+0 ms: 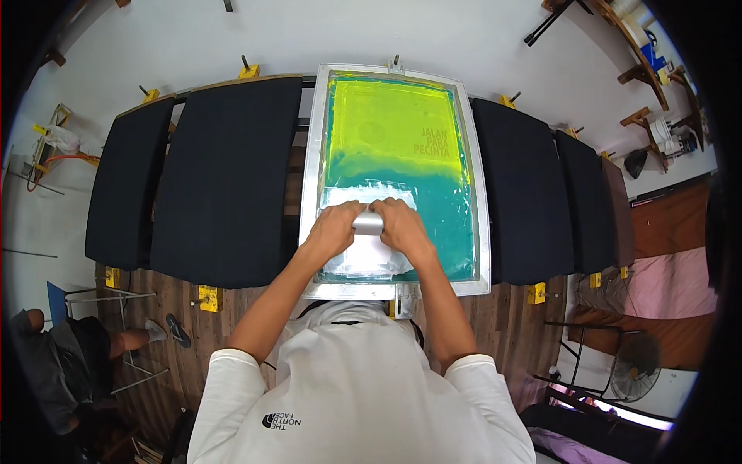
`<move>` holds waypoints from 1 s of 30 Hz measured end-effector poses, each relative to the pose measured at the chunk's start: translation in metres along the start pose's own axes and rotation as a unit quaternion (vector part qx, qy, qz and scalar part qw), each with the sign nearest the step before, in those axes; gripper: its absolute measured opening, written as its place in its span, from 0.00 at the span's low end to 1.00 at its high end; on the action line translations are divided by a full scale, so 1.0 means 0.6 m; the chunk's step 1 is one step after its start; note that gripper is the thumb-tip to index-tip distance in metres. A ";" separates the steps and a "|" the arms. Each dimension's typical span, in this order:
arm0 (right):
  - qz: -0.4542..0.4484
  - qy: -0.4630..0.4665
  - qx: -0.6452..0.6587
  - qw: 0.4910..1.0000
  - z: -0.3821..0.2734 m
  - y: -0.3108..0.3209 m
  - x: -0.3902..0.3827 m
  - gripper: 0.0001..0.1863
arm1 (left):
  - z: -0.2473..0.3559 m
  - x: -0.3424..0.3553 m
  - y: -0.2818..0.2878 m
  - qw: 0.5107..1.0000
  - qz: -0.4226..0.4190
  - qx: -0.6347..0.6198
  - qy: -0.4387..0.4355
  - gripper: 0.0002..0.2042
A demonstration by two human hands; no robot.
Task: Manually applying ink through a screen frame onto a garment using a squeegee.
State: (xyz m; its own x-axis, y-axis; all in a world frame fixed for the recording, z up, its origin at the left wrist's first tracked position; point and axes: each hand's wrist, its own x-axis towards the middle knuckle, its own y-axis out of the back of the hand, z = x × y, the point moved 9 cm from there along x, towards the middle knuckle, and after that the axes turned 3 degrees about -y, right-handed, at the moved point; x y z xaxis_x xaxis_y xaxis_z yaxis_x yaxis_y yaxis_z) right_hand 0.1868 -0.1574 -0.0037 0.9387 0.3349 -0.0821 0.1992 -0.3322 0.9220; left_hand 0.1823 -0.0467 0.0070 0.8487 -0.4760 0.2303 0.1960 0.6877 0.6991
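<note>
- Squeegee (369, 223): near half of the screen frame (482, 240), long axis apparently crosswise to it
- left hand (338, 224) and right hand (400, 224) both curled snug around it, side by side, neither nearer tbh

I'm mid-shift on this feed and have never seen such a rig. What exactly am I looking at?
There's no machine here: a person's bare left hand and right hand together grip a silvery tool. The single picture comes from a wide camera worn on the head, looking down, so straight edges look bent. The tool is over a silver-framed screen, green and yellow inside, with a white smear around the hands. Dark flat panels line both sides.
</note>
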 end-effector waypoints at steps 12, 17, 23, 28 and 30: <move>-0.026 -0.019 0.097 0.995 -0.055 -0.030 -0.186 0.29 | 0.088 -0.183 -0.053 0.993 -0.108 0.042 0.035 0.31; -0.049 -0.013 0.049 0.997 -0.038 0.014 -0.086 0.23 | 0.055 -0.069 -0.004 0.997 -0.066 -0.029 0.039 0.19; -0.024 -0.015 0.010 1.000 0.010 0.016 0.019 0.17 | -0.024 0.019 -0.017 0.995 -0.072 0.012 0.067 0.21; 0.027 -0.020 0.045 0.998 -0.020 -0.013 -0.081 0.23 | 0.020 -0.073 -0.037 0.997 -0.051 0.047 0.022 0.26; 0.037 -0.022 0.054 0.998 -0.040 -0.024 -0.142 0.25 | 0.057 -0.129 -0.041 0.999 -0.026 0.043 0.009 0.27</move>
State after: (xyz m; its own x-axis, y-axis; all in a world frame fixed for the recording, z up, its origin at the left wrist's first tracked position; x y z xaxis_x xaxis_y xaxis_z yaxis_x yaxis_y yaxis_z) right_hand 0.0973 -0.1600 -0.0011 0.9627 0.2684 -0.0343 0.1563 -0.4481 0.8802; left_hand 0.0949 -0.0454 -0.0046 0.8473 -0.4998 0.1796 0.1990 0.6123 0.7651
